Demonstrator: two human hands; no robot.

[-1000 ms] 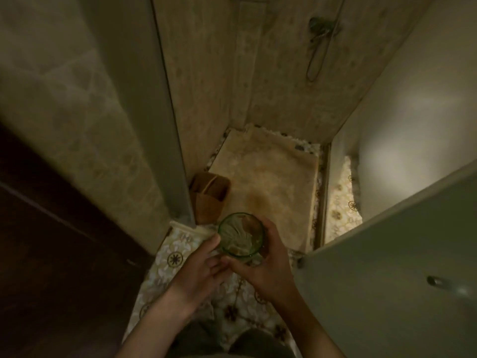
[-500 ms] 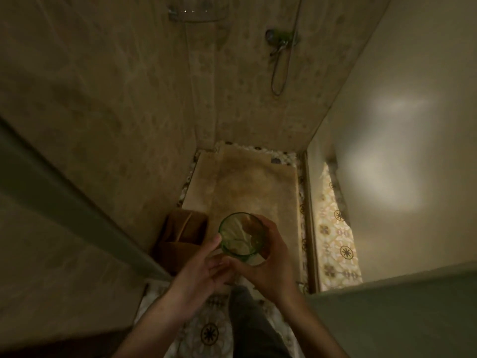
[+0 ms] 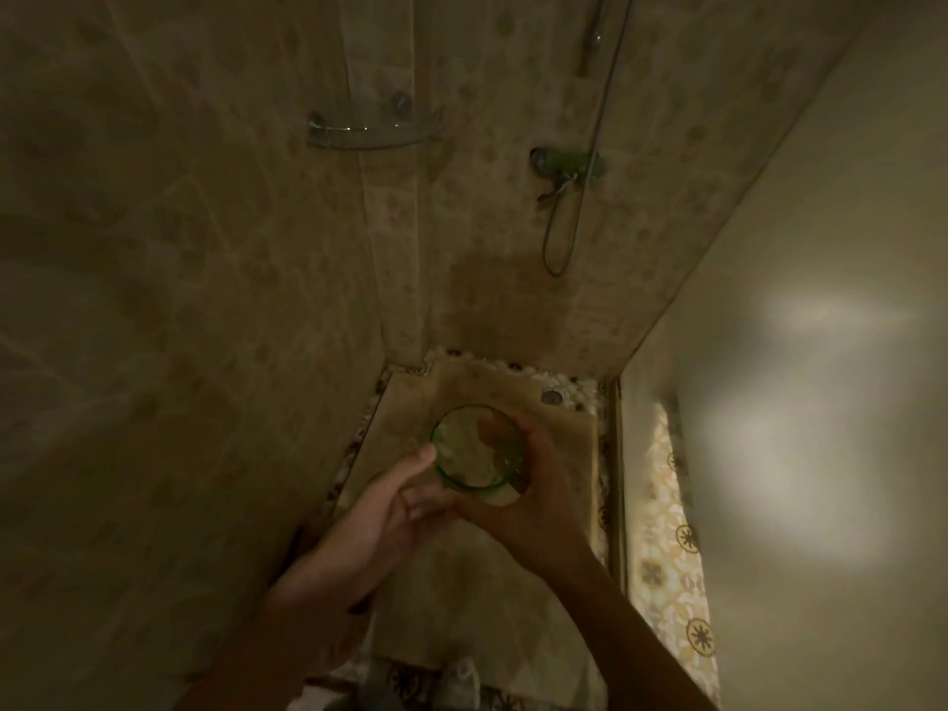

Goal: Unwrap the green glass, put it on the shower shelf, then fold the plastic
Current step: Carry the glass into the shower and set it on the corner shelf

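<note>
the right hand (image 3: 533,497) is wrapped around the green glass (image 3: 474,449), fingers curled over its far side at about 3 o'clock of the rim and the thumb closing in under it, so the glass is clamped upright with its mouth open toward the camera. the left hand (image 3: 395,505) comes in from 8 o'clock; its thumb tip touches the rim at 9 o'clock and its fingers tuck in below the glass against the right hand. whether those fingers pinch anything is hidden in the dark, so i cannot tell the left hand's grip. pale, crinkled shapes show through the glass, but it is too dim to tell whether that is plastic or the floor behind.

the glass is held in the air low in the middle of the view, over a beige mat (image 3: 492,597) on the shower floor. up at 11 o'clock from the glass, well apart, a clear curved shower shelf (image 3: 374,133) sits in the corner of the tiled walls. at 1 o'clock a shower mixer (image 3: 567,164) is fixed to the wall with a hose (image 3: 559,243) looping beneath it. patterned floor tiles (image 3: 672,541) show at 3 o'clock, behind a pale panel.
</note>
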